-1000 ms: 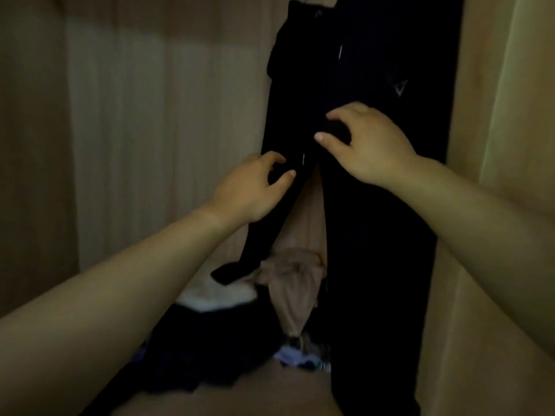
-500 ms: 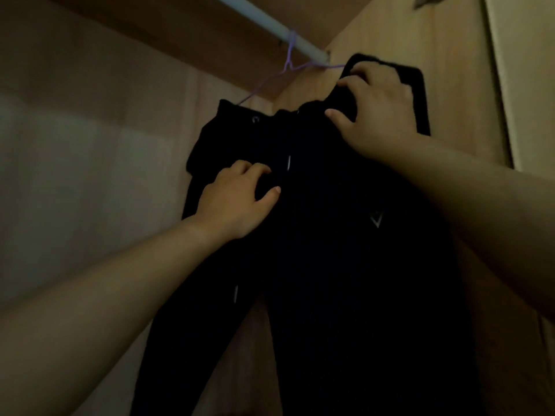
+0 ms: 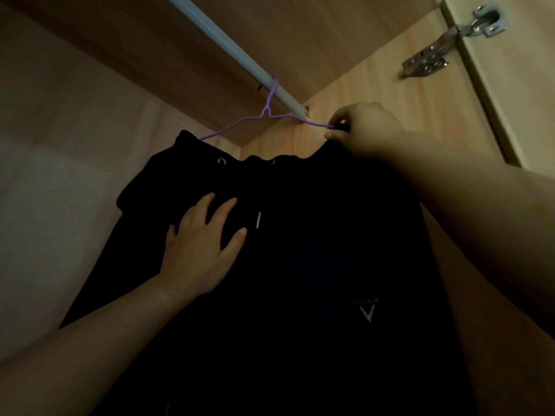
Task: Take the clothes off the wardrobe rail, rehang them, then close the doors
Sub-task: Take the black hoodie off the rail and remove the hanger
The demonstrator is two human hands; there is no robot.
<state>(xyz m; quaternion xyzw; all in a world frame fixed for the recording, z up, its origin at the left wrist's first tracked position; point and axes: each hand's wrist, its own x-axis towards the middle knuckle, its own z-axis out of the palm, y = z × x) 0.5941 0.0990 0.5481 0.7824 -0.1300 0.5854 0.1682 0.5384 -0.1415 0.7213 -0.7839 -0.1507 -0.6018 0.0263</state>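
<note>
Though dim, wood-panelled wardrobe point(image 3: 345, 40), pale rail point(image 3: 228, 45), purple hanger point(image 3: 266, 111), black garment point(image 3: 300, 265), hinge point(image 3: 429, 57).

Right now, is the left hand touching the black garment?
Touching. The head view shows the left hand lying flat, fingers spread, on the black garment.

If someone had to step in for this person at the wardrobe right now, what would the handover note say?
Left hand: open, flat on the front of the black garment.
Right hand: fingers pinch the garment's top edge at the end of the purple hanger.
Positions: the hanger is hooked on the white rail, and the garment hangs from it.
Done: this garment is on the rail.
Left: probably settle that shoulder on the hanger, let go, then close the door, which stands open. No other clothes are in view.
</note>
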